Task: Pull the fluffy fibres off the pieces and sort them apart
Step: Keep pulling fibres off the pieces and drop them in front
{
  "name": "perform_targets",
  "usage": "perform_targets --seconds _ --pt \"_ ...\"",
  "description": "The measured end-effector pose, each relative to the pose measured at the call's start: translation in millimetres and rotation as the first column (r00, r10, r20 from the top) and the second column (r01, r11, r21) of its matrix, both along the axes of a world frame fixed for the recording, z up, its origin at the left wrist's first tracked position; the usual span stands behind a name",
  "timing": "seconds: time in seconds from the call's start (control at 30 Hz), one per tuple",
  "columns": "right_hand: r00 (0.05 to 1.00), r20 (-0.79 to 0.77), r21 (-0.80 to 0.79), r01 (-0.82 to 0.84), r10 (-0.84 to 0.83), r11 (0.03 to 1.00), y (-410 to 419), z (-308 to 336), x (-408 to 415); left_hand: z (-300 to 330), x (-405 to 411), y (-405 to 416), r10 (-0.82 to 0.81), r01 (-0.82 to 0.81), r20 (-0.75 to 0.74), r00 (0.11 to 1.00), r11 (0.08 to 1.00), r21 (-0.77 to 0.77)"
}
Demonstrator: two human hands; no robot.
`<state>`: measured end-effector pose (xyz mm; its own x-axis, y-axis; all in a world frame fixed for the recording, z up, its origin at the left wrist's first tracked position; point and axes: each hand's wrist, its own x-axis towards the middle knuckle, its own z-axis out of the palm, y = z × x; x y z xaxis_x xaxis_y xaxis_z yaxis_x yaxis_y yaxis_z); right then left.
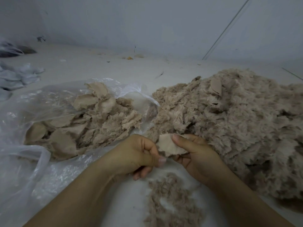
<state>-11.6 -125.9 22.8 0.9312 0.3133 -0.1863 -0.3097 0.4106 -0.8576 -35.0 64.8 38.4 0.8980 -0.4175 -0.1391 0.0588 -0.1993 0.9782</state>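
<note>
At far left a clear bag (pixel 29 115) lies open on the pale floor (pixel 114 66), holding stripped pieces (pixel 65 133). The left hand (pixel 139 154), fingers curled, pinches the lower edge of one piece (pixel 167 145); the right hand (pixel 193 153) grips it, thumb on top. The piece looks light, thin and floppy, so I'd hold the bare backing and tug fibre near the edge. Loose fluff (pixel 172 199) lies below the hands; the big fluffy pile (pixel 237 120) crowds the right wrist.
</note>
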Motion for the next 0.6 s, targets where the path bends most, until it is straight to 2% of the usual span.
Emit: perform_targets --seconds 0.1,0.23,0.3,0.4,0.47,0.6 --pt "0.999 0.032 -0.035 -0.03 0.031 0.999 1 -1 -1 -6 4 -9 0.201 -0.2 0.01 0.98 0.978 -0.064" --pt "0.995 0.078 -0.057 -0.062 0.066 0.996 -1 -5 3 -11 3 -24 0.323 -0.312 0.037 0.946 0.934 -0.175" --pt "0.994 0.09 -0.05 -0.055 0.059 0.997 -1 -6 4 -11 7 -22 0.479 -0.45 0.051 0.876 0.852 -0.266" --pt "0.993 0.103 -0.053 -0.043 0.048 0.998 -1 -7 6 -6 18 -6 0.724 -0.658 -0.025 0.689 0.611 -0.441" --pt "0.994 0.103 -0.066 -0.03 0.037 0.997 0 -9 6 -3 24 6 0.784 -0.707 -0.092 0.614 0.494 -0.506" --pt "0.997 0.074 -0.066 -0.002 0.007 0.998 2 -11 8 -8 28 10 0.799 -0.723 -0.12 0.59 0.457 -0.518"
